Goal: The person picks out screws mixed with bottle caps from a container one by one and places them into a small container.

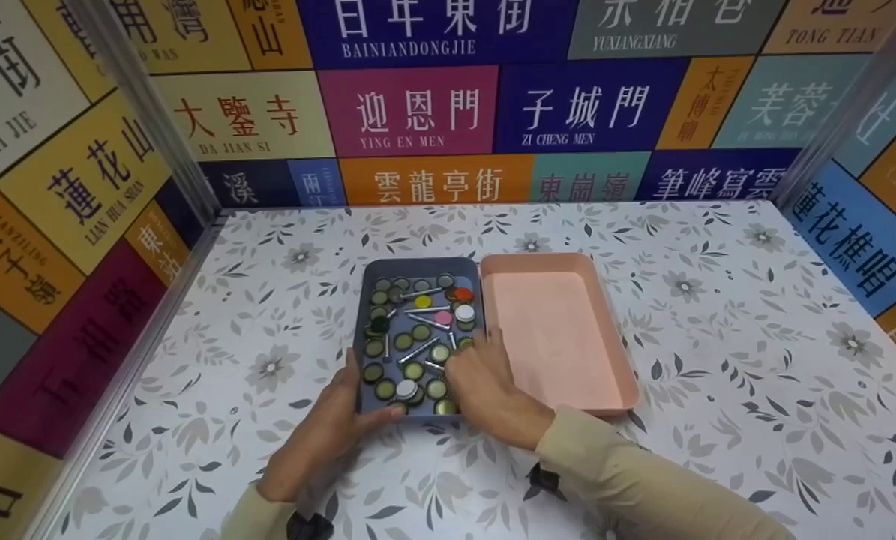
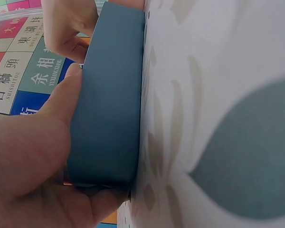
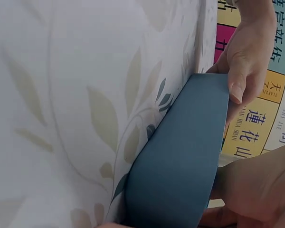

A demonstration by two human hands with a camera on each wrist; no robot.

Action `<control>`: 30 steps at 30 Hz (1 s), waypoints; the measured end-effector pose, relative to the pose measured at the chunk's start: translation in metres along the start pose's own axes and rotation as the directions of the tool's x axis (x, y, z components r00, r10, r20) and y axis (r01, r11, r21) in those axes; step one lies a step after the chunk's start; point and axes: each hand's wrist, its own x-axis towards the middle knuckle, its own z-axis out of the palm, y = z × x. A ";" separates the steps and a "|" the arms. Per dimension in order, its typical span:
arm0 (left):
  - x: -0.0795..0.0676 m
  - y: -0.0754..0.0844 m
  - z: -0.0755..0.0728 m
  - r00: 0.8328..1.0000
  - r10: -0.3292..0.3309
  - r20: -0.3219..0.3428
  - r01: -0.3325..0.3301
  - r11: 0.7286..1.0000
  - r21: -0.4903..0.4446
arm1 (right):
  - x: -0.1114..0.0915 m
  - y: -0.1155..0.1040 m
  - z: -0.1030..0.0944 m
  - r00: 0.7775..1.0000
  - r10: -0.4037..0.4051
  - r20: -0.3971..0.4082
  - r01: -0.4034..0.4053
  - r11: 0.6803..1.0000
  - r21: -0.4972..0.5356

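A blue-grey tray [image 1: 425,265] lies on the table, holding several bottle caps [image 1: 385,388], mostly inside up, and several silver screws or nails [image 1: 420,349]. Among them are a yellow cap [image 1: 422,301], a red-orange cap [image 1: 462,295] and white caps [image 1: 465,313]. My left hand [image 1: 335,409] grips the tray's near left corner, thumb over the front rim, as the left wrist view also shows. Over the right side wall my right hand [image 1: 489,386] reaches down into the tray with bent fingers. Its fingertips are hidden, so whether they pinch something cannot be seen.
A pink tray [image 1: 560,330] with nothing in it stands against the blue-grey tray's right side. Under both is a white tablecloth [image 1: 717,420] with grey flowers and leaves. Panels of coloured signs [image 1: 410,109] close off the back and sides.
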 end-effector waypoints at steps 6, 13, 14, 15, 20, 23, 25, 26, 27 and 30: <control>-0.001 0.001 0.000 1.000 0.026 -0.013 -0.026 1.000 -0.017 | 0.002 0.007 0.001 0.991 -0.080 -0.109 0.075 0.996 -0.056; -0.001 0.001 0.000 0.999 0.034 -0.029 -0.033 0.999 0.011 | 0.002 0.017 0.004 0.955 -0.178 -0.235 0.149 0.979 -0.137; -0.001 0.001 0.000 0.999 0.031 -0.030 -0.031 0.999 0.014 | 0.002 0.018 0.005 0.954 -0.178 -0.243 0.148 0.980 -0.136; -0.001 0.001 0.000 0.999 0.032 -0.033 -0.032 0.999 0.015 | 0.001 0.019 0.005 0.953 -0.177 -0.245 0.148 0.980 -0.133; -0.002 0.000 -0.001 0.999 0.018 -0.043 -0.019 1.000 -0.016 | 0.001 0.022 0.006 0.968 -0.145 -0.207 0.132 0.988 -0.075; -0.002 0.001 0.000 0.999 0.018 -0.038 -0.020 0.999 -0.035 | 0.002 0.028 0.006 0.974 -0.129 -0.188 0.128 0.992 -0.016; -0.002 0.001 0.001 0.999 0.020 -0.034 -0.021 0.999 -0.047 | 0.002 0.034 0.005 0.978 -0.124 -0.170 0.134 0.990 0.044; -0.001 0.002 0.001 0.999 0.021 -0.032 -0.023 0.998 -0.055 | 0.003 0.038 0.004 0.978 -0.126 -0.165 0.139 0.988 0.073; -0.001 0.002 0.001 0.999 0.024 -0.031 -0.026 0.998 -0.060 | 0.003 0.042 0.004 0.979 -0.129 -0.157 0.145 0.984 0.098; 0.000 0.002 0.001 0.999 0.019 -0.032 -0.021 0.997 -0.078 | 0.006 0.053 0.001 0.980 -0.141 -0.142 0.164 0.972 0.171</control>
